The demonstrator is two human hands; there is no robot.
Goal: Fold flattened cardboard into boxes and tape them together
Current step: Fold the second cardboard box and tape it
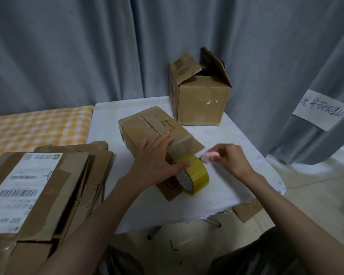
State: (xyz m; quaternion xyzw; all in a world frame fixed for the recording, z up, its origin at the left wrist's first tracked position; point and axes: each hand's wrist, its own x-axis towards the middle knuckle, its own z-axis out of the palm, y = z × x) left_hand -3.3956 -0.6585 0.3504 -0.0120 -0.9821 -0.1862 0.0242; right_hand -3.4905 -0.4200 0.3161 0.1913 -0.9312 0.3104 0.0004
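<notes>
Lying on its side near the middle of the white-covered worktop (236, 135), the brown folded cardboard box (153, 132) has its near end flaps loose, one splayed flat toward the near edge. The left hand (157, 155) rests on the box's near top edge, fingers spread across the cardboard while the thumb hooks over the yellow roll of packing tape (193, 175), which stands on edge against the box's open end. Just right of the roll, the right hand (229, 157) pinches a small pink cutter (209, 155), its details too blurred to read. The box looks light and fairly stiff but worn, so it would likely slide or crumple under a hard push; pressing down near the seam while holding both flaps shut seems the safest hold, and the glossy tape is best gripped through its core. A second brown carton (199, 100) with ragged open top flaps stands at the far side, and a stack of flattened cardboard sheets (48, 185) lies at the near left.
</notes>
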